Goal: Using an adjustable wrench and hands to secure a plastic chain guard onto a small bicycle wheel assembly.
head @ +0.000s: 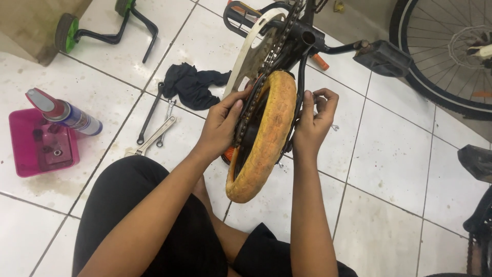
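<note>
A small yellow bicycle wheel stands upright between the person's two hands, its worn tyre facing the camera and its lower edge close to the person's knees above the tiled floor. The left hand presses against the wheel's left side, its grip closed with fingertips on the chain that runs up along the tyre toward the white chain guard. The right hand sits on the wheel's right side, its fingers curled and pinched at the black frame stay; whether something small is held in that grip cannot be told. Just beyond the left hand lies a black rag, and to that hand's left, on the floor, lie a black wrench and two silver wrenches close together. Farther left of the same hand, a pink tray carries a tilted spray can. Above the right hand a black pedal juts out, with a larger spoked bicycle wheel well beyond it.
</note>
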